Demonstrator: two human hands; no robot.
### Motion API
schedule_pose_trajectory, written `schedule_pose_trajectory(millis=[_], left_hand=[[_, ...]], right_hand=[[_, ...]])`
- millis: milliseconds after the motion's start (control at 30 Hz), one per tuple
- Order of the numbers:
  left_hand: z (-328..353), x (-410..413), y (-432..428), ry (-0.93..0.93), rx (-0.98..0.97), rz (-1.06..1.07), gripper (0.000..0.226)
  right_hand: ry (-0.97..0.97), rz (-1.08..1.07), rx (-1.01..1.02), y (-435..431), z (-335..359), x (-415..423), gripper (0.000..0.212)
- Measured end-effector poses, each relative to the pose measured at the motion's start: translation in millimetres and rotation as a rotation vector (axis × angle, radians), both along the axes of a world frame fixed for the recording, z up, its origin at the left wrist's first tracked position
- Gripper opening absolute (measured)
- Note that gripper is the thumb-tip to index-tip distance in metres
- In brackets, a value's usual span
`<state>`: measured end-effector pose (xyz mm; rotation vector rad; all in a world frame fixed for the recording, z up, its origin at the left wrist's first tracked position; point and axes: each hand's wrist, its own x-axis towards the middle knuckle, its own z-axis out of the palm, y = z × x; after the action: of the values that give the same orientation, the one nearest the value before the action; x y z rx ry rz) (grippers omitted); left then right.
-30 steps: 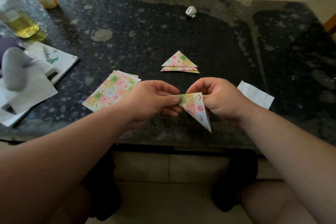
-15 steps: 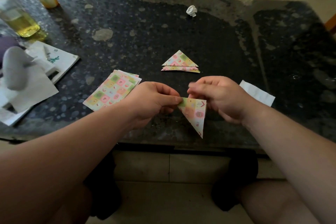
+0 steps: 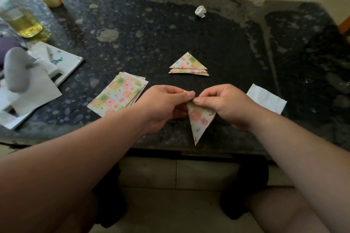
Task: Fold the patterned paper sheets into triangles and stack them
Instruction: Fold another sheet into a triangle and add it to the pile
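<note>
Left hand [image 3: 166, 106] and right hand [image 3: 225, 104] both pinch the top edge of a pastel patterned folded paper triangle [image 3: 199, 119], apex toward 6 o'clock, stack of folded patterned triangles [image 3: 188, 65] at 12 o'clock.

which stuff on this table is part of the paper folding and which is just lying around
Part of the job: folded triangle, pinched by left hand and right hand; stack of finished triangles; pile of unfolded patterned sheets.
Just lying about: crumpled paper ball; plain white slip; bottle of yellow liquid; white papers at the left.
</note>
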<state>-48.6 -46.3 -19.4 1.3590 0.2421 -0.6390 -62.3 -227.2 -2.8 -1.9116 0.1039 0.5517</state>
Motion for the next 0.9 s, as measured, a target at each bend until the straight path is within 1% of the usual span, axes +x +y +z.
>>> schedule_pose_trajectory(millis=[67, 133, 300, 433, 567, 767, 833, 900], left_hand=[[1, 0, 0, -0.009, -0.036, -0.004, 0.011], [3, 1, 2, -0.01, -0.07, -0.023, 0.016], [3, 3, 6, 0.017, -0.122, -0.052, 0.027], [5, 5, 7, 0.057, -0.177, -0.03, 0.028], [4, 6, 6, 0.058, -0.175, -0.005, 0.021], [5, 9, 7, 0.033, -0.154, 0.037, 0.014], [5, 8, 6, 0.049, -0.146, 0.031, 0.015], [5, 6, 6, 0.083, -0.146, -0.022, 0.023]], right_hand=[[0.071, -0.014, 0.112, -1, 1, 0, 0.02], [0.112, -0.004, 0.182, -3, 1, 0, 0.022], [0.146, 0.004, 0.258, -7, 2, 1, 0.025], [0.137, 0.01, 0.234, -9, 3, 1, 0.024], [0.123, 0.036, 0.193, -13, 9, 1, 0.023], [0.044, 0.08, 0.188, -19, 8, 3, 0.034], [0.006, 0.089, 0.163, -20, 6, 4, 0.034], [-0.027, 0.062, 0.153, -20, 4, 4, 0.032]])
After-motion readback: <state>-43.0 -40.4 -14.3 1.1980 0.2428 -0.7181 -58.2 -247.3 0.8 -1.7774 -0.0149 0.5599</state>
